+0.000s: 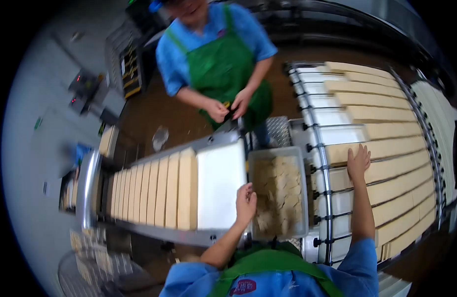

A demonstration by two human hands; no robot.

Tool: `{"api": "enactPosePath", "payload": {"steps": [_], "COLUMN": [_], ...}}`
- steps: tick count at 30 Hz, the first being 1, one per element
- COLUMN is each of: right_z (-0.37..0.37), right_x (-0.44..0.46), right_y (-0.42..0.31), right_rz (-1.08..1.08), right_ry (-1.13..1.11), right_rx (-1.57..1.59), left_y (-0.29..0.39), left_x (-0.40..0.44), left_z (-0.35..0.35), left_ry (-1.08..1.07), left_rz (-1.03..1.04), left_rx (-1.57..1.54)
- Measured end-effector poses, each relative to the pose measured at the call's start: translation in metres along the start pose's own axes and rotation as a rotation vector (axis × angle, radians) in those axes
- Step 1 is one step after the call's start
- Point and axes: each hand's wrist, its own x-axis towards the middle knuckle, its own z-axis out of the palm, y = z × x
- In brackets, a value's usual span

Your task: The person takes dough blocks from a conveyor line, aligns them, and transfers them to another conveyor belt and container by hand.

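Right hand (358, 161), at three o'clock, lies open on a slab (394, 148); left hand (246, 202), toward five, half-curled beside the belt (219, 185), grasp unclear.

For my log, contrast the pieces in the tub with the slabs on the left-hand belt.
The pieces in the tub are small and irregular; the slabs on the belt are long and straight-edged. The pieces lie jumbled, while the slabs sit in a neat row. Both are pale yellow.
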Motion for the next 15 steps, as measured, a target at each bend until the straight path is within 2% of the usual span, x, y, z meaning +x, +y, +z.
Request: {"api": "enactPosePath", "payload": {"steps": [2, 4, 6, 7, 8, 10, 15], "right_z": [-0.005, 0.006, 0.024, 0.02, 0.023, 0.035, 0.074], "right_x": [-0.032, -0.069, -0.098, -0.119, -0.136, -0.169, -0.24], "right_y": [-0.037, -0.067, -0.095, -0.117, -0.138, -0.178, -0.284], "right_rz": [-0.15, -0.283, -0.579, -0.662, -0.688, -0.799, -0.912], "right_ry": [-0.049, -0.103, -0.115, -0.173, -0.188, -0.392, -0.614], "right_rx": [0.031, 0.066, 0.123, 0.17, 0.172, 0.118, 0.117], "left_y": [0.002, -0.017, -0.031, -0.039, -0.045, -0.059, -0.078], "left_x": [-0.015, -0.03, -0.046, -0.056, -0.064, -0.077, -0.091], "left_z": [-0.046, -0.095, -0.142, -0.162, -0.181, -0.211, -0.239], "left_ry": [0.118, 0.26, 0.4, 0.47, 0.526, 0.575, 0.425], "left_rz": [-0.014, 0.094, -0.041, -0.075, -0.248, -0.476, -0.472], "left_rx": [0.133, 0.367, 0.486, 0.811, 0.831, 0.884, 0.705]}}
